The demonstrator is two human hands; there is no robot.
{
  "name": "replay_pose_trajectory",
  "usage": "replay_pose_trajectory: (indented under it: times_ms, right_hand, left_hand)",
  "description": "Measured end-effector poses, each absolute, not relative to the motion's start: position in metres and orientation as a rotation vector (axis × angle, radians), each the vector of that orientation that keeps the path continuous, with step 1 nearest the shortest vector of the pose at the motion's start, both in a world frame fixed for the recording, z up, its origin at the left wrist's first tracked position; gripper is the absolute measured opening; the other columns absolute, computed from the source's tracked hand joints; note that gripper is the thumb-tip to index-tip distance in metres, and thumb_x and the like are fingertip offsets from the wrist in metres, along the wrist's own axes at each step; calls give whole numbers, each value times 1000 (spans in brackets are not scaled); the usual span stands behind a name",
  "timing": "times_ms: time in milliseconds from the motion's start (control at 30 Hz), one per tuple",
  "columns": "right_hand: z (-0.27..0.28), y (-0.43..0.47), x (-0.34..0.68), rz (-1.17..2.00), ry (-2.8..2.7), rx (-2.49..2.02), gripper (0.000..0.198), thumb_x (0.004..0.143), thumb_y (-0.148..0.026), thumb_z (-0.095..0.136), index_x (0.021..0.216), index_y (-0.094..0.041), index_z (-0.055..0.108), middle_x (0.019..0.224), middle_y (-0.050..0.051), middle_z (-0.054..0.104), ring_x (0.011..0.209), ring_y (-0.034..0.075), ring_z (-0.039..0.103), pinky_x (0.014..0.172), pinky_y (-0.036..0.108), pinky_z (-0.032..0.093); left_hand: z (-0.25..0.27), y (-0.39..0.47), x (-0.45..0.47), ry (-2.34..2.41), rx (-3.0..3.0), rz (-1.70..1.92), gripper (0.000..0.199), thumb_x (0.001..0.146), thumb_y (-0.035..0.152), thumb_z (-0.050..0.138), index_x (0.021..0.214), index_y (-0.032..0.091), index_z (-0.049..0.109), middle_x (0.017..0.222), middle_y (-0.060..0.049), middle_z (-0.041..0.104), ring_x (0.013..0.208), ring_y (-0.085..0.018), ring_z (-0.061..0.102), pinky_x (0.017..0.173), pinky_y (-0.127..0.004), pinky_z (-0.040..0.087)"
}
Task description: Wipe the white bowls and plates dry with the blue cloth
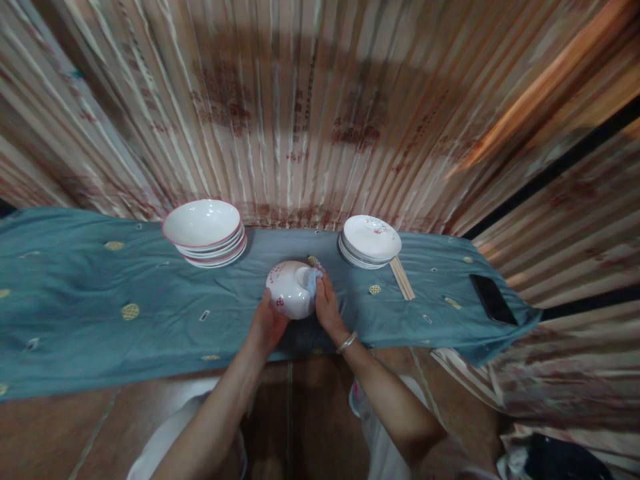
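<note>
A white bowl (289, 291) with red flower marks is held tilted on its side above the cloth-covered table, its outer base turned toward the right. My left hand (269, 323) grips the bowl's lower left side, fingers partly hidden behind it. In my right hand (327, 303) is a light blue cloth (313, 281), pressed against the bowl's base; a bracelet circles that wrist.
Behind on the left is a stack of red-rimmed bowls (203, 225). Back right stands a stack of plates (371, 238), with chopsticks (401, 279) beside it. A dark phone (493, 300) lies near the right end of the blue-green tablecloth (165, 333). Pleated curtains (280, 120) hang behind.
</note>
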State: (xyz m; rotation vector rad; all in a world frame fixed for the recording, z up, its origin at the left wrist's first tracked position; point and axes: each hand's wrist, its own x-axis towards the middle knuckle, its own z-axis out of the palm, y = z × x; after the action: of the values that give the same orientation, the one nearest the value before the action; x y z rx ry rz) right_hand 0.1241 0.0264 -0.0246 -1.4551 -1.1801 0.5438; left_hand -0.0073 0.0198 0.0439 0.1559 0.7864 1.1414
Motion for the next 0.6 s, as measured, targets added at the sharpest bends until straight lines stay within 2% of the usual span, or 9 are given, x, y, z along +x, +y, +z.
replay_pose_trajectory:
  times_ms: [167,333,500,600]
  right_hand:
    - [-31,15,118,480,-1254,-1469,52,101,-42,31,143,-16,50,144,13,56,138,20,48,118,44,36]
    - [-33,-5,110,349,-1409,-1512,55,104,-39,25,152,-16,35,154,17,44,146,22,38,119,48,34]
    - [-32,-29,102,346,-1514,-1562,59,104,-32,29,159,-17,17,163,17,26,154,24,19,121,53,29]
    - [-31,-41,97,338,-1609,-1556,62,103,-26,31,160,-17,10,166,19,14,155,28,12,119,60,29]
  left_hand:
    - [26,24,-13,776,129,1129,49,102,34,37,148,19,46,133,-12,67,122,-25,63,104,-43,50]
    - [22,25,-15,752,119,1120,53,101,34,37,152,21,41,132,-12,68,121,-27,64,104,-45,50]
    - [29,23,-12,777,91,1129,53,103,34,30,151,15,41,129,-13,69,119,-25,65,105,-42,50]
    - [32,22,-11,763,119,1137,51,102,34,34,148,16,46,125,-12,72,115,-25,67,102,-39,51]
